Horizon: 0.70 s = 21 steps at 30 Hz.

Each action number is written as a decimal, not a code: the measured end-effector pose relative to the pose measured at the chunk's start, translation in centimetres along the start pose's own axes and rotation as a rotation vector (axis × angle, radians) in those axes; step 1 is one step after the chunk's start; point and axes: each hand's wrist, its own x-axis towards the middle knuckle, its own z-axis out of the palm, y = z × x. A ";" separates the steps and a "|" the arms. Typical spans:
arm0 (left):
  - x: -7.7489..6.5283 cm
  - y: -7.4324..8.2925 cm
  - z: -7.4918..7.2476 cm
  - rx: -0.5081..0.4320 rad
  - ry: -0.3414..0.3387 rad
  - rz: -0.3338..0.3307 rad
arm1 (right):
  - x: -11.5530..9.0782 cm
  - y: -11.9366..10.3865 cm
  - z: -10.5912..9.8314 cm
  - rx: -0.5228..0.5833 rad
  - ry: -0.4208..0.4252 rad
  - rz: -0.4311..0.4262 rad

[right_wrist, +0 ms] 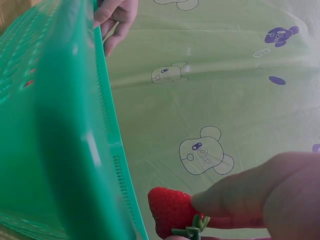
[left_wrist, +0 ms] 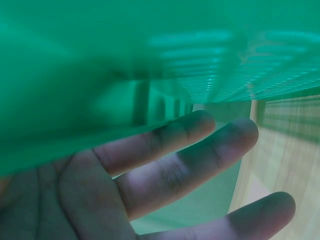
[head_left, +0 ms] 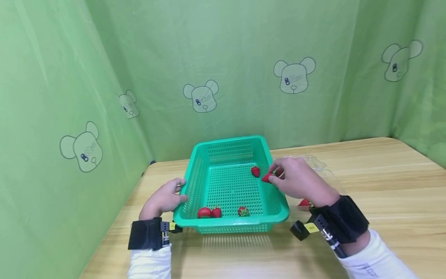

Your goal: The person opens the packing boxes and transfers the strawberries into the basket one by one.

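Observation:
A green plastic basket (head_left: 231, 223) with perforated walls stands on the table. At its left rim is my left hand (head_left: 165, 198), its thumb and index finger over the rim; the other fingers (left_wrist: 172, 170) extend loosely beneath it in the left wrist view. My right hand (head_left: 296, 176) pinches a strawberry (right_wrist: 172, 211) between thumb and fingers, just above the basket's right side. Inside the basket, one strawberry (head_left: 255, 171) lies near the right wall. Others lie along the near side: a pair touching (head_left: 204, 212) at the left and a single strawberry (head_left: 243, 211) further right.
Right of the basket, partly behind my right hand, is a clear plastic container (head_left: 311, 159). A strawberry (head_left: 304, 203) shows beneath my right wrist. The wooden table (head_left: 376, 174) extends to the right. Green curtains (head_left: 237, 69) with bear drawings hang behind and at both sides.

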 end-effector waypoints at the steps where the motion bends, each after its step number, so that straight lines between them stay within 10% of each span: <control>1: 0.0 0.0 0.0 -0.003 0.000 -0.001 | 0.0 0.0 0.1 0.005 -0.001 0.003; 21: 0.2 -0.2 0.0 0.012 -0.001 0.008 | -0.3 0.0 -0.6 -0.003 0.013 0.015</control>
